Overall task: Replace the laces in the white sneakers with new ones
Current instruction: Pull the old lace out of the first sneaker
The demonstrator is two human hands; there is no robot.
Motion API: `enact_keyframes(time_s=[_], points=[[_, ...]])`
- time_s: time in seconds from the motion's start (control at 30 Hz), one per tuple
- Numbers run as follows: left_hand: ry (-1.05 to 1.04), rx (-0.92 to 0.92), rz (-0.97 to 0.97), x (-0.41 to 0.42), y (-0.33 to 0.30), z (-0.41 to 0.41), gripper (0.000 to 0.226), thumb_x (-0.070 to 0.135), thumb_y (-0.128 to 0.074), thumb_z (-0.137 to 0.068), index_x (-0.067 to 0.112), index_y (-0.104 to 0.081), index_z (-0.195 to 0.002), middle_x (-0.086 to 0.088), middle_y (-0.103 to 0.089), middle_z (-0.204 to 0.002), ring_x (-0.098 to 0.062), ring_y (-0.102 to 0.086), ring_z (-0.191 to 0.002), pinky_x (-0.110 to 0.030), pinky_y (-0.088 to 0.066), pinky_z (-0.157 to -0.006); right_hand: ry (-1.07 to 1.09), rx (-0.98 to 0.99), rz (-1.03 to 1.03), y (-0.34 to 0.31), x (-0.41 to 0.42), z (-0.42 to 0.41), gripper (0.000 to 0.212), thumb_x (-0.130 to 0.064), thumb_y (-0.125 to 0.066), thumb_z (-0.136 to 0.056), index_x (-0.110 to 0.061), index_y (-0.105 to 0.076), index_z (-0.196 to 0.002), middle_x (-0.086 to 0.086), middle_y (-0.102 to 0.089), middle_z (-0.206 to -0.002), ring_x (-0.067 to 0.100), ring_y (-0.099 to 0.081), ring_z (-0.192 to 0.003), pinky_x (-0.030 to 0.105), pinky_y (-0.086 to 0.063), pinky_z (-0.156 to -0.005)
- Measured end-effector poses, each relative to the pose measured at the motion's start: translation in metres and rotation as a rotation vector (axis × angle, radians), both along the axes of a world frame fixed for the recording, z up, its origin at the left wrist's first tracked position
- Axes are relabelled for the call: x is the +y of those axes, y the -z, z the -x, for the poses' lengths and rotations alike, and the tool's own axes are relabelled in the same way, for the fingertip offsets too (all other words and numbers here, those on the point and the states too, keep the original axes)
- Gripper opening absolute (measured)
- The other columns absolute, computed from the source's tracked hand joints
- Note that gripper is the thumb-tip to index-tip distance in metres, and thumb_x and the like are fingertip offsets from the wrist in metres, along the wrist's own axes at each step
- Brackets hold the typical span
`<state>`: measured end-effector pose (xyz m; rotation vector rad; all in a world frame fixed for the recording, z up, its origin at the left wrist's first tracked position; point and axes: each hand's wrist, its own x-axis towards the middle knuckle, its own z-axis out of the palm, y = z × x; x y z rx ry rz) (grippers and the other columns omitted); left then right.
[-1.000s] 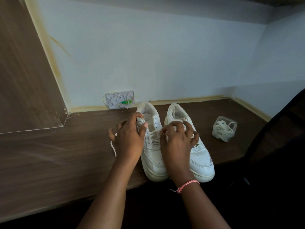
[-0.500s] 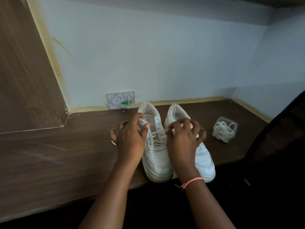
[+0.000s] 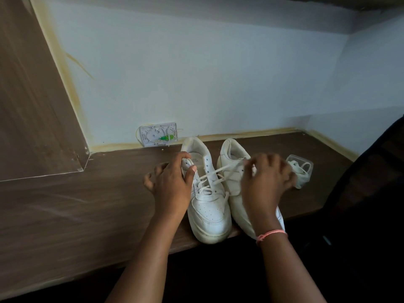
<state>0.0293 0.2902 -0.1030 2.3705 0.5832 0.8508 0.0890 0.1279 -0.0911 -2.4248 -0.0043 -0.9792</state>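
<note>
- A pale wall point(image 3: 218, 73) is seen behind a dark wooden table point(image 3: 76, 204), with a wooden panel point(image 3: 28, 95) at the left.
- 2 white sneakers are set side by side on the table, toes toward the near edge: the left sneaker point(image 3: 207, 206) and the right sneaker point(image 3: 232, 171), the latter partly covered by a hand.
- The left hand point(image 3: 172, 184) is held at the left side of the left sneaker, with a lace point(image 3: 220, 169) pinched between thumb and forefinger near the top eyelets.
- The right hand point(image 3: 264, 180) is blurred above the right sneaker; a strand of the lace is drawn taut toward its fingertips and appears pinched there.
- A clear plastic packet point(image 3: 302, 169) holding white laces lies on the table just right of the right hand.
- A small white wall box point(image 3: 158, 134) with a green part is fixed at the base of the wall.
- A pink string bracelet point(image 3: 271, 234) is worn on the right wrist.
</note>
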Motion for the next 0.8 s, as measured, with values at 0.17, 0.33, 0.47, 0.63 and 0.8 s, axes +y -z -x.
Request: enact_keyframes(time_s=[0.17, 0.33, 0.47, 0.63, 0.8], points=[[-0.001, -0.014, -0.007, 0.000, 0.001, 0.000, 0.026, 0.049, -0.052, -0.094, 0.043, -0.051, -0.120, 0.016, -0.066, -0.100, -0.018, -0.047, -0.121, -0.048, -0.019, -0.106, -0.014, 0.025, -0.009, -0.004, -0.008, 0.005, 0.023, -0.031, -0.073, -0.082, -0.029, -0.065, -0.103, 0.008, -0.051, -0.127, 0.033, -0.032, -0.128, 0.057, -0.019, -0.106], [-0.005, 0.010, -0.010, -0.002, -0.001, -0.002, 0.027, 0.049, -0.051, -0.094, 0.043, -0.050, -0.120, 0.016, -0.066, -0.109, -0.019, -0.048, -0.121, -0.048, -0.019, -0.106, -0.312, 0.011, 0.252, 0.020, 0.032, 0.017, 0.013, -0.035, -0.075, -0.078, -0.029, -0.070, -0.089, -0.001, -0.059, -0.121, 0.030, -0.034, -0.131, 0.057, -0.020, -0.105], [-0.003, 0.007, -0.010, -0.002, -0.001, 0.000, 0.027, 0.049, -0.052, -0.094, 0.043, -0.051, -0.120, 0.016, -0.066, -0.106, -0.018, -0.047, -0.122, -0.048, -0.018, -0.107, -0.112, -0.028, 0.063, 0.008, 0.004, 0.001, 0.008, -0.018, -0.075, -0.075, -0.023, -0.071, -0.080, 0.001, -0.061, -0.106, 0.026, -0.036, -0.116, 0.055, -0.025, -0.100], [0.015, 0.017, -0.022, -0.003, -0.001, 0.000, 0.029, 0.048, -0.052, -0.095, 0.043, -0.050, -0.123, 0.014, -0.065, -0.108, -0.020, -0.047, -0.122, -0.051, -0.020, -0.107, 0.052, 0.068, 0.025, 0.003, -0.028, -0.004, 0.008, -0.024, -0.068, -0.086, -0.023, -0.072, -0.093, 0.003, -0.056, -0.116, 0.032, -0.037, -0.122, 0.057, -0.023, -0.105], [0.069, -0.049, -0.151, -0.006, -0.006, 0.001, 0.018, 0.043, -0.062, -0.089, 0.045, -0.061, -0.107, 0.018, -0.054, -0.133, -0.018, -0.040, -0.131, -0.053, -0.022, -0.103, -0.261, 0.080, 0.099, 0.003, -0.008, 0.018, 0.061, -0.051, -0.061, -0.077, -0.029, -0.054, -0.133, 0.004, -0.040, -0.143, 0.026, -0.014, -0.139, 0.053, -0.006, -0.109]])
